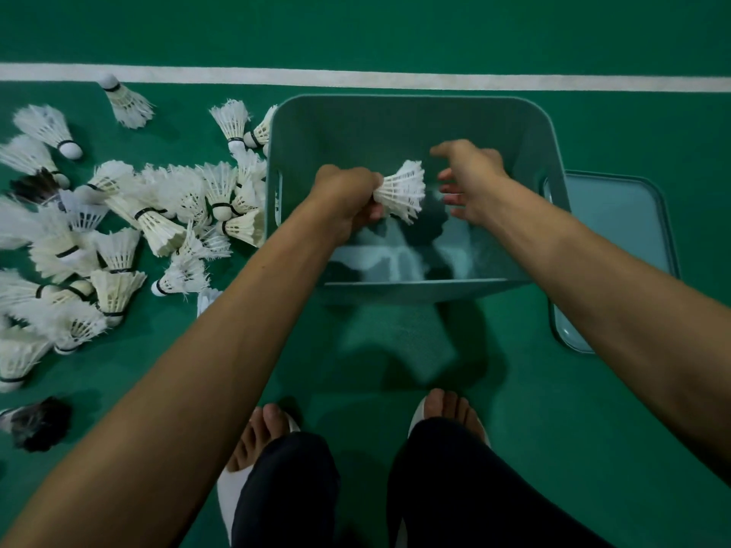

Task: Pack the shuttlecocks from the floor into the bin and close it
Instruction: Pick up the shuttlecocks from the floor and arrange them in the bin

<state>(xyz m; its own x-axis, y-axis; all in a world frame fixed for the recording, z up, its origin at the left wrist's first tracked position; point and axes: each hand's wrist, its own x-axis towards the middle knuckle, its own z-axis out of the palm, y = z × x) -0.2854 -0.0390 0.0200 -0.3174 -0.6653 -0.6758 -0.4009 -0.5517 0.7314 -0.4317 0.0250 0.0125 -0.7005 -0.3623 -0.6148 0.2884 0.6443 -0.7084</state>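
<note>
Shuttlecock action over the box: the left grip (348,199) was curled tight round the cork end of one white feathered shuttlecock (401,191), and the cork itself was buried inside the fist, out of sight. The feather skirt stuck out from the thumb side of that grip and flared wide to the right. Its long axis ran roughly level, left to right, with the base pointing left into the fist and the open skirt pointing at the right grip (470,179).

That right grip was open, with fingers spread and loosely bent, just beside the skirt's edge; whether a fingertip touched the feathers could not be told. Both grips and the shuttlecock hung above the open inside of the grey-green rectangular plastic bin (395,100), roughly at its middle.

The bin stood on the green court floor (395,33), just this side of a white painted line (395,79). Its matching flat lid (617,251) lay on the floor against the bin's right side. A loose heap of white shuttlecocks (170,207) sprawled on the floor to the left, some touching the bin's left wall, and one dark-feathered shuttlecock (37,423) lay nearer the person.
</note>
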